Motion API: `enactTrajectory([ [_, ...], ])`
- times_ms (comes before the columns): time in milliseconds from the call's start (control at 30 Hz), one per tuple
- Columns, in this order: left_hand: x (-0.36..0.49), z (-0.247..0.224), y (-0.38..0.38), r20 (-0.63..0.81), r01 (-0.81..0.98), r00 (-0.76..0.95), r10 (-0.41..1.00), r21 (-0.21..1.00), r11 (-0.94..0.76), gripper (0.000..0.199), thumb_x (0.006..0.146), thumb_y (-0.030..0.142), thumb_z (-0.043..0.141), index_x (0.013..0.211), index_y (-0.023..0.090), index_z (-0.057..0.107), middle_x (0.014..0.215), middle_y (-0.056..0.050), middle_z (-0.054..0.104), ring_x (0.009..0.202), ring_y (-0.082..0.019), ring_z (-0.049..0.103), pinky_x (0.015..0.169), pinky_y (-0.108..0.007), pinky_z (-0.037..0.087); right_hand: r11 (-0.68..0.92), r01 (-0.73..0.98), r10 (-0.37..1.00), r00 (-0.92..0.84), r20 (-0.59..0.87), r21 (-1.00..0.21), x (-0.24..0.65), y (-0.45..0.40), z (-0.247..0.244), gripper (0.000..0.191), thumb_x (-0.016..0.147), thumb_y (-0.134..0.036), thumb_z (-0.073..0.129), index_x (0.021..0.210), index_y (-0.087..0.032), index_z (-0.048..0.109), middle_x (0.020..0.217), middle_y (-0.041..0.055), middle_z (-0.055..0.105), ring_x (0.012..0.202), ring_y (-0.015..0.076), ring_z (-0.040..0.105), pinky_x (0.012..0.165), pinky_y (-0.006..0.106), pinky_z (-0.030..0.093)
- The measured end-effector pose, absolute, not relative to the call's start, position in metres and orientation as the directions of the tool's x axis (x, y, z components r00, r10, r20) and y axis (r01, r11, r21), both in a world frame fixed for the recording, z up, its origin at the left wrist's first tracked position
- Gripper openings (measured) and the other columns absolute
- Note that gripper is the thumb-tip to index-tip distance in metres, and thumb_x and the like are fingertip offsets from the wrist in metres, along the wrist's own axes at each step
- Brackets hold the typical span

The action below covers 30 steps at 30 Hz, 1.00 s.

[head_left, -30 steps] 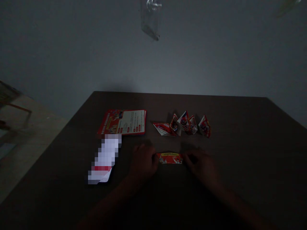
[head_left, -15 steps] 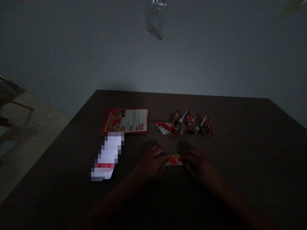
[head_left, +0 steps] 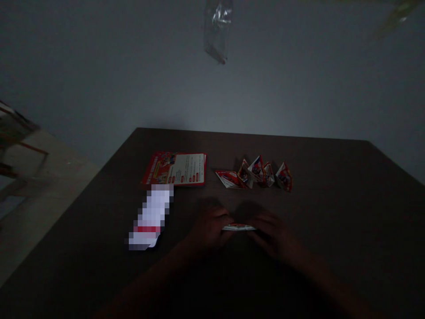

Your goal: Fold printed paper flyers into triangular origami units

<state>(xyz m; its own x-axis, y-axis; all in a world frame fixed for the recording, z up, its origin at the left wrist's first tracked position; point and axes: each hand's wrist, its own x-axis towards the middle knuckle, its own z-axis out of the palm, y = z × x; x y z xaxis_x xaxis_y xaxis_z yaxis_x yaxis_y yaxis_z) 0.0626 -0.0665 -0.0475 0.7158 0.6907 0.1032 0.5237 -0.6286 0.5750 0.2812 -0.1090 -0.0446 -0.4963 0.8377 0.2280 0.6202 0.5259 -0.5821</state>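
Observation:
Between my two hands is a small piece of folded paper, seen nearly edge-on, with a white edge and a little red showing. My left hand pinches its left end, and my right hand grips the right end. The dim light hides most of the fingertips. Beyond the hands, several folded paper shapes, red and white with printed pictures, stand in a loose row. To their left lies a stack of red and white printed sheets.
A phone with a lit, blurred screen lies left of my hands, touching or close to the printed sheets. The dark table meets a grey wall. A clear plastic bag hangs on the wall.
The folded paper has tilted from showing its red and yellow printed face to nearly edge-on. Both hands have stayed at its ends, and the view has shifted slightly.

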Motion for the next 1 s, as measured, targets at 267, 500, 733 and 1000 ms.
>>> enactTrajectory([
  [267,0.067,-0.043,-0.074,0.148,0.434,0.714,0.684,0.673,-0.599,0.013,0.080,0.026,0.062,0.087,0.016,0.066,0.081,-0.003,0.065,0.074,-0.015,0.059,0.065,-0.023,0.042,0.420,0.453,0.882,-0.407,0.236,-0.786,0.273,-0.113,-0.043,0.014,0.084,-0.018,0.058,0.091,-0.019,0.069,0.076,0.0055,0.068,0.069,0.0160,0.062,0.060,0.026,0.048],
  [500,0.066,-0.038,-0.075,0.186,0.369,0.736,0.651,0.696,-0.616,0.019,0.084,0.032,0.060,0.089,0.016,0.067,0.082,-0.004,0.067,0.076,-0.015,0.060,0.067,-0.024,0.042,0.396,0.440,0.885,-0.417,0.207,-0.806,0.273,-0.114,-0.041,0.011,0.082,-0.016,0.059,0.087,-0.018,0.069,0.075,0.0053,0.068,0.067,0.0154,0.063,0.060,0.025,0.047],
  [733,0.065,-0.038,-0.077,0.367,0.272,0.701,0.611,0.654,-0.706,0.021,0.081,0.034,0.065,0.091,0.015,0.068,0.084,-0.005,0.068,0.075,-0.015,0.060,0.069,-0.026,0.043,0.471,0.453,0.857,-0.439,0.270,-0.757,0.274,-0.114,-0.044,0.008,0.081,-0.015,0.061,0.085,-0.017,0.069,0.070,0.0044,0.066,0.064,0.0139,0.061,0.057,0.023,0.044],
  [1000,0.066,-0.045,-0.078,0.462,0.205,0.657,0.596,0.651,-0.731,0.012,0.084,0.022,0.062,0.083,0.013,0.069,0.077,-0.005,0.068,0.068,-0.013,0.061,0.064,-0.023,0.043,0.495,0.458,0.845,-0.450,0.288,-0.738,0.273,-0.112,-0.048,0.010,0.082,-0.015,0.061,0.088,-0.018,0.069,0.071,0.0043,0.066,0.065,0.0138,0.061,0.057,0.022,0.044],
])
